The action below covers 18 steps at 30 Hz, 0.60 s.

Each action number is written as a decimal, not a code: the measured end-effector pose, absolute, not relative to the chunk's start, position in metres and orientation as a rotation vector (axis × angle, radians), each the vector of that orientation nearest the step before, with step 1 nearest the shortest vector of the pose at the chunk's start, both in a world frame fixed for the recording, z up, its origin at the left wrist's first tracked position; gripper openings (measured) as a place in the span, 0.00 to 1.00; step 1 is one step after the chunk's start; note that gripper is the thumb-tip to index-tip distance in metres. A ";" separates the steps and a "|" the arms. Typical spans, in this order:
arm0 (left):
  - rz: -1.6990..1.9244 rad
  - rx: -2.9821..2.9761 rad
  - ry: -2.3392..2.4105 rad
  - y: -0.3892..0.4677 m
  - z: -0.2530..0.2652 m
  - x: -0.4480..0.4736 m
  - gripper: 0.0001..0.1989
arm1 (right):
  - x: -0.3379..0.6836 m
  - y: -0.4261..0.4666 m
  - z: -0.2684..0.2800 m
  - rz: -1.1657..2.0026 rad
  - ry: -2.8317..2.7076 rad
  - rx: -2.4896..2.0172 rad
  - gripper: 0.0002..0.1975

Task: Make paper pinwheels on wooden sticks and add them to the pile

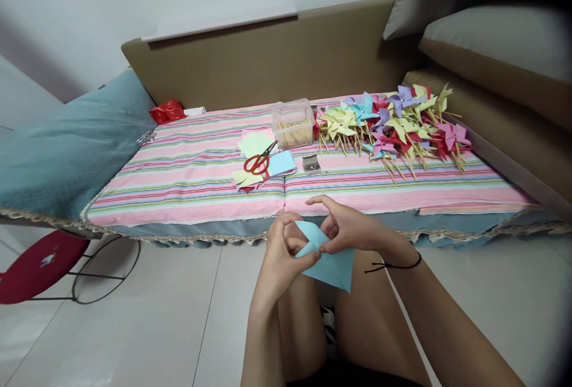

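Observation:
A light blue paper square (336, 268), cut in from its corners, is held up over my lap. My left hand (286, 254) pinches its left side, with the thumb pressed near the middle. From the right, my right hand (346, 226) grips the same sheet near its centre between thumb and fingers, the index finger stretched out above. One flap is bent toward the middle under my thumbs. Whether a pin sits there is hidden by my fingers. Beyond my hands lie red-handled scissors (258, 164), a stack of blue paper (282, 163) and a small open pin box (311, 164).
On the striped cloth (192, 167) stand a clear plastic box (294, 131) of wooden sticks and a large pile of finished pinwheels (397, 119). Pale green sheets (255, 141) and cut yellow pieces (246, 180) lie near the scissors. A red stool (42, 265) is at left.

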<state>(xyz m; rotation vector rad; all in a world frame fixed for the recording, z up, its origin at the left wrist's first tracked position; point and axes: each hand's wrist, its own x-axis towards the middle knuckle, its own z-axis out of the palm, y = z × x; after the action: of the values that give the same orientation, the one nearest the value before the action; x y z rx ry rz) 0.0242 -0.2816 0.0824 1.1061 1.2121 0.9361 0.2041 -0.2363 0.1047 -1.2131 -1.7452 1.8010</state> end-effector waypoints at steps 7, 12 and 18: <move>1.136 0.779 1.169 -0.278 0.077 0.028 0.32 | 0.206 -0.256 0.097 1.669 -1.252 -1.062 0.42; 1.223 0.749 1.201 -0.277 0.076 0.032 0.30 | 0.184 -0.282 0.082 1.533 -1.005 -1.058 0.42; 1.194 0.781 1.206 -0.280 0.074 0.035 0.30 | 0.174 -0.284 0.076 1.410 -0.916 -1.156 0.42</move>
<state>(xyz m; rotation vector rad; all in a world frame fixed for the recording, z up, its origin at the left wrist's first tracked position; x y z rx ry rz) 0.0349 -0.2801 0.0744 0.7809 1.2062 1.1936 0.1741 -0.2838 0.0757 -1.1559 -0.9161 1.4095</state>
